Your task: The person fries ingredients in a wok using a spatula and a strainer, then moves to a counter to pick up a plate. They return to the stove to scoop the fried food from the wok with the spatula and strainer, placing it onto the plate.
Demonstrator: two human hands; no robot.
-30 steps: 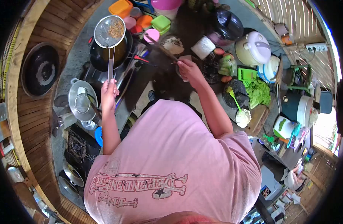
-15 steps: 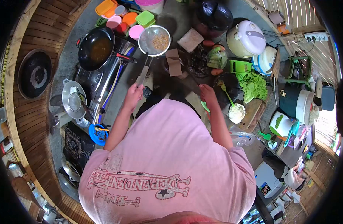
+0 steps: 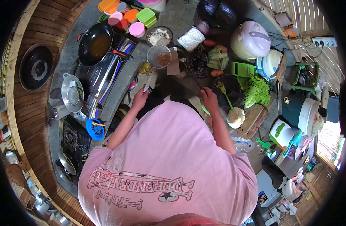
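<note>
My left hand (image 3: 141, 98) is closed around the handle of a metal mesh strainer (image 3: 153, 52), which holds small brown bits (image 3: 164, 58). My right hand (image 3: 209, 98) is closed around a dark, long-handled utensil (image 3: 191, 73) that slants up and left; its kind I cannot tell. Close beside the strainer is an upright-looking piece of brown cardboard (image 3: 173, 67). Just beyond the strainer sits a bowl of white powdery food (image 3: 159, 37). A small yellowish container (image 3: 145, 68) stands to the strainer's left.
On the left, a black frying pan (image 3: 95, 44) with oil rests on a gas stove (image 3: 101, 73). Plastic tubs (image 3: 145, 16) stand at the back. To the right are a rice cooker (image 3: 250, 39), lettuce (image 3: 257, 91), cauliflower (image 3: 236, 117) and a cutting board (image 3: 252, 121).
The strainer has come down toward me and slightly right, uncovering the bowl of white powdery food behind it. My left hand has moved a little lower; my right hand has shifted slightly down.
</note>
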